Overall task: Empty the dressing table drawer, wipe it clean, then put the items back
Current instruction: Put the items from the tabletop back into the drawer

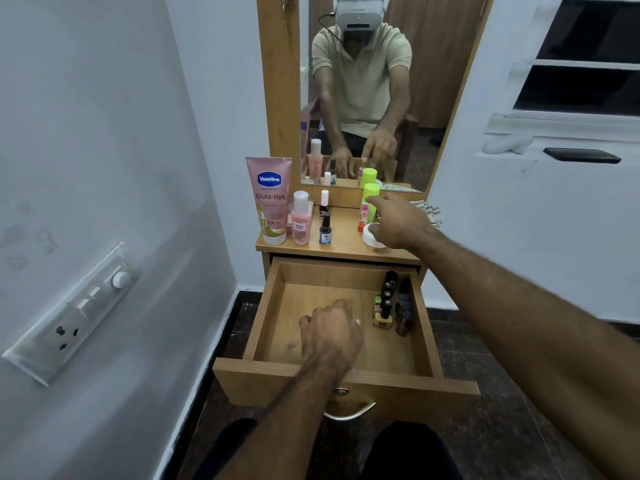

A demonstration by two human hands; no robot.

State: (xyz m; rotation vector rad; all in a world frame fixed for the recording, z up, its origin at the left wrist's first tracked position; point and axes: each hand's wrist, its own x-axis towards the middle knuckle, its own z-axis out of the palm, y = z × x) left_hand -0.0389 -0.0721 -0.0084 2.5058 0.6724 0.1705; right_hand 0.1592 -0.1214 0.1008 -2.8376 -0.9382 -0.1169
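Observation:
The wooden drawer (263, 377) of the dressing table is pulled out. Several small dark bottles (386, 299) stand in its back right corner. My left hand (330, 332) is down inside the drawer near the middle, back up and fingers curled under; whatever lies beneath it is hidden. My right hand (398, 221) reaches over the table top (346, 239), its forefinger touching the green-capped bottle (370, 192) and its thumb by a white jar (367, 239). A pink Vaseline tube (270, 199), a pink bottle (300, 220) and two small nail polish bottles (325, 230) stand on the left.
A checked cloth (429, 209) lies at the table's back right, partly behind my right hand. The mirror (363, 98) rises behind the table. A switchboard (69, 317) is on the left wall. A dark phone (581, 155) lies on the window sill at right.

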